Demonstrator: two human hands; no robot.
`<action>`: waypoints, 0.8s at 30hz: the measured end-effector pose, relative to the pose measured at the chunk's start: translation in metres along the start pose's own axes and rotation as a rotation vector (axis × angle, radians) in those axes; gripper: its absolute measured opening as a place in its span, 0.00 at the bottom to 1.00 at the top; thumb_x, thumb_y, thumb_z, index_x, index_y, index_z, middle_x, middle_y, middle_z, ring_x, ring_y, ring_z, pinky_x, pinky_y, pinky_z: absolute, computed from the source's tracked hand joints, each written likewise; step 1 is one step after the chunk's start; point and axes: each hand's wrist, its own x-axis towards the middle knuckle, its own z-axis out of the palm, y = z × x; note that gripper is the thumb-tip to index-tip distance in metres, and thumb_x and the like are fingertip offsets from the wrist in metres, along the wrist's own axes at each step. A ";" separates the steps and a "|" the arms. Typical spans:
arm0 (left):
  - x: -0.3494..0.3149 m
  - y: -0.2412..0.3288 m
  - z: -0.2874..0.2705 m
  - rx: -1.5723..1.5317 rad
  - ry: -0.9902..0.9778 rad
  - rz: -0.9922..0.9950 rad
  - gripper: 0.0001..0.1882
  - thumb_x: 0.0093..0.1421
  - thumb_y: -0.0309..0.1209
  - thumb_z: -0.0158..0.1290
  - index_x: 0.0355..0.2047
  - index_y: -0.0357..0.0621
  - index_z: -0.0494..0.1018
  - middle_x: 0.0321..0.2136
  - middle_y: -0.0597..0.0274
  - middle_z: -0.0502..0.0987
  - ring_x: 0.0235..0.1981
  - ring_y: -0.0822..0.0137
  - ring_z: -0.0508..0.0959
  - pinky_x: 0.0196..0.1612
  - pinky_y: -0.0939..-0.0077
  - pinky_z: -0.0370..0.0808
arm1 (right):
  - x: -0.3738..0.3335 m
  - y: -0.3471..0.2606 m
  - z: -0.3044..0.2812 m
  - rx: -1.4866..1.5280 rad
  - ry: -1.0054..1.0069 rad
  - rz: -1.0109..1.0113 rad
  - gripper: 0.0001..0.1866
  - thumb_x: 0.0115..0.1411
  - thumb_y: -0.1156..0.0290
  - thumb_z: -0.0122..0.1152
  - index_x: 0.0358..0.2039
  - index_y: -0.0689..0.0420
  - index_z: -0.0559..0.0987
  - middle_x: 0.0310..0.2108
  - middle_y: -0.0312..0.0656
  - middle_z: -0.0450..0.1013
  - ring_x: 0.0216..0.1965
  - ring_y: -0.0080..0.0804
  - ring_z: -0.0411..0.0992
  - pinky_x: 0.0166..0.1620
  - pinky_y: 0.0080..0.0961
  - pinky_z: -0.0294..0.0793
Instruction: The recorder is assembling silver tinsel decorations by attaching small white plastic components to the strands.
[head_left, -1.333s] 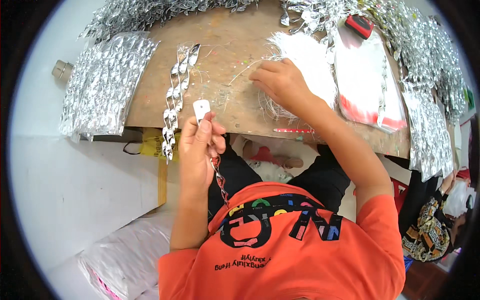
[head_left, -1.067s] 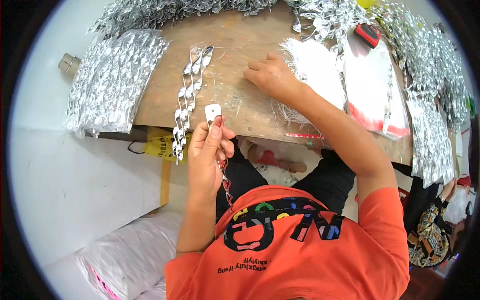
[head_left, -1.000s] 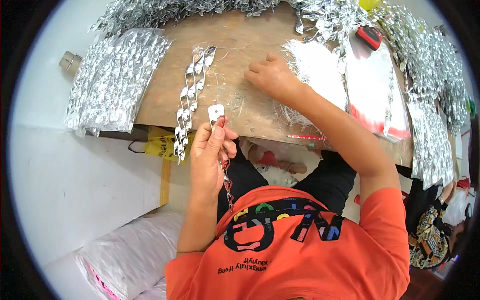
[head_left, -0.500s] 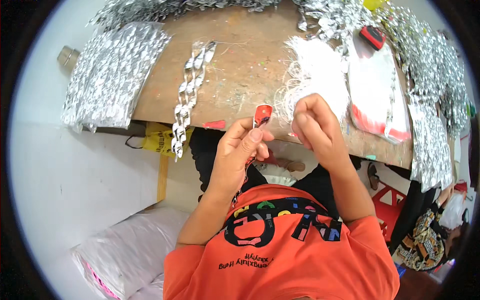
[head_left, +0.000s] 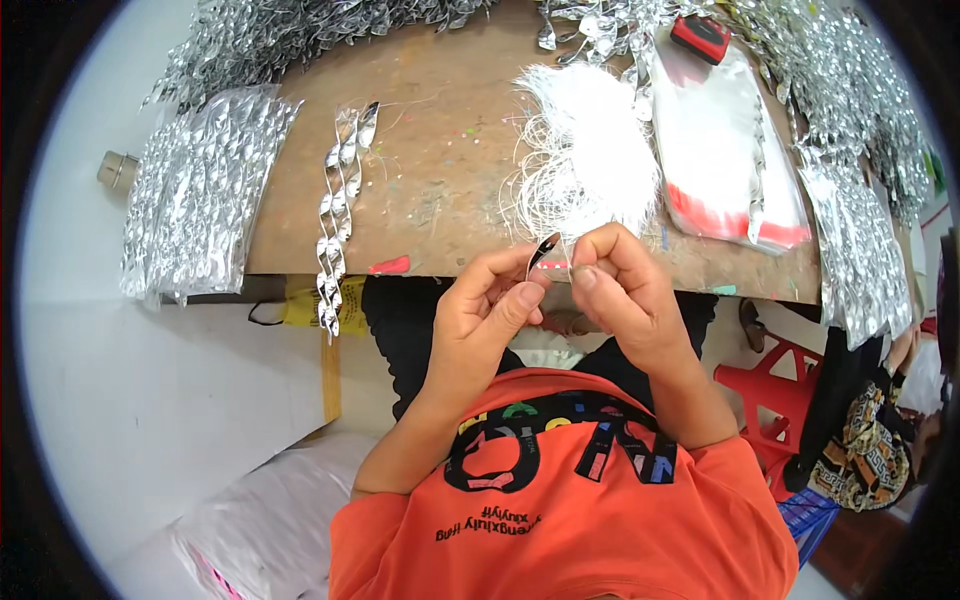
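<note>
My left hand (head_left: 488, 305), closed, pinches the end of a shiny twisted metallic strip (head_left: 543, 250) between thumb and fingers. The strip's tip, dark and mirror-like here, points up past my fingertips; its lower part is hidden. Just to the right, my right hand (head_left: 625, 285) is closed in a pinch on a thin white string (head_left: 567, 252), close beside the strip's tip. Beyond both hands lies a large heap of loose white strings (head_left: 590, 150) on the brown table (head_left: 440, 150). A few silver twisted strips (head_left: 338, 210) lie left of it, hanging over the front edge.
Flat stacks of silver spirals lie at the left (head_left: 200, 190) and right (head_left: 860, 240). Clear plastic bags (head_left: 715, 140) with red edges bear a red-and-black tape measure (head_left: 702, 38). More silver spirals line the back. A red stool (head_left: 770, 395) stands below right.
My right hand has come down and closer to my left. The held strip's tip has turned from reddish to dark. The view has shifted, so the table's things appear further left.
</note>
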 end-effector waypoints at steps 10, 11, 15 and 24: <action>0.000 -0.003 -0.007 -0.006 0.021 0.013 0.17 0.60 0.33 0.50 0.45 0.35 0.67 0.33 0.62 0.74 0.26 0.78 0.69 0.32 0.84 0.68 | 0.002 0.000 0.003 -0.017 -0.048 0.052 0.04 0.59 0.73 0.49 0.33 0.59 0.66 0.21 0.25 0.59 0.20 0.08 0.52 0.21 0.09 0.49; 0.000 -0.003 -0.007 -0.007 0.021 0.013 0.17 0.60 0.33 0.50 0.45 0.35 0.67 0.33 0.62 0.74 0.26 0.78 0.69 0.32 0.84 0.68 | 0.002 -0.001 0.003 -0.010 -0.045 0.056 0.04 0.59 0.73 0.49 0.33 0.59 0.66 0.21 0.25 0.59 0.20 0.08 0.52 0.21 0.09 0.49; 0.000 -0.002 -0.007 -0.015 0.024 0.040 0.16 0.59 0.34 0.51 0.44 0.36 0.68 0.33 0.63 0.74 0.26 0.78 0.69 0.32 0.84 0.68 | 0.002 0.001 0.003 -0.032 -0.032 0.052 0.04 0.59 0.73 0.48 0.33 0.58 0.67 0.21 0.25 0.59 0.20 0.09 0.52 0.21 0.09 0.50; -0.004 -0.002 -0.009 -0.021 0.000 0.038 0.16 0.60 0.31 0.50 0.46 0.35 0.67 0.34 0.61 0.74 0.28 0.78 0.70 0.33 0.84 0.69 | 0.001 -0.001 0.005 0.003 -0.022 0.048 0.04 0.59 0.72 0.49 0.33 0.59 0.67 0.20 0.26 0.59 0.20 0.09 0.53 0.21 0.09 0.50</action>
